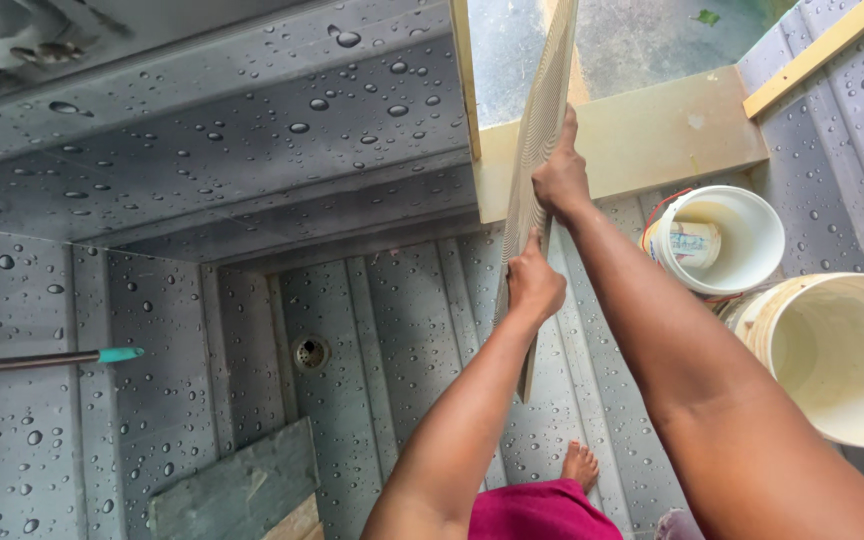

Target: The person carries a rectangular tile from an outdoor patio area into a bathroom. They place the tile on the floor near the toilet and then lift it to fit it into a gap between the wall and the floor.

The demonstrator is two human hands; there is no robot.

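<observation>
left hand closed on lower edge of tile | right hand gripping same tile higher up | tile held upright, edge-on, ridged back showing, at doorway threshold | two white buckets right | floor drain left, well apart

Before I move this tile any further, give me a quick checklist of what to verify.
1. Left hand grips the tile at its edge: ok.
2. Right hand holds it higher up: ok.
3. Tile upright, edge-on: ok.
4. Buckets, small and large, stand apart from the tile: ok.
5. Bare foot sits under the tile's lower end: not ok.
6. Adhesive on the ridged face: cannot tell.
</observation>
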